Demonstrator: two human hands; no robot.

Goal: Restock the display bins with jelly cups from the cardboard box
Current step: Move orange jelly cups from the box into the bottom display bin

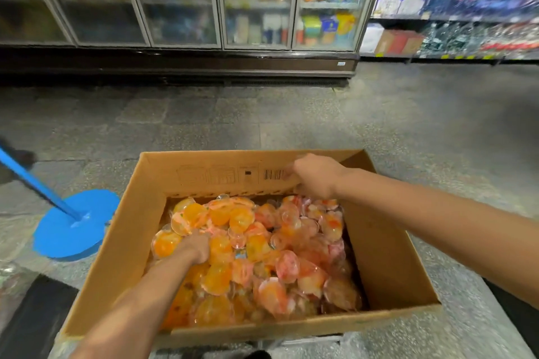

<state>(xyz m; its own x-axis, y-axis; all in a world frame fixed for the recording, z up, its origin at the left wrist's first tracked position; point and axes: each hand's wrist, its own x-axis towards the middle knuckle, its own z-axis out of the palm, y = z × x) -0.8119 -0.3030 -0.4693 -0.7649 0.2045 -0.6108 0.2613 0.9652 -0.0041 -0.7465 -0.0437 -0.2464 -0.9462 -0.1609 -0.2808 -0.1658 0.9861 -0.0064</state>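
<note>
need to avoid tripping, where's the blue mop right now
In the head view the blue mop lies on the floor at the left, its pad just beside the cardboard box's left wall.

A cardboard box (388, 242) sits on the floor (262, 116), filled with jelly cups (262, 253). The left hand (195, 246) lies among the cups near the box's left side; the right hand (316, 176) is at its far wall. A round base (73, 227) with a pole (32, 181) stands left of the box. Glass-door coolers (180, 0) line the far edge of the floor, with shelves (455, 9) to their right.
</note>
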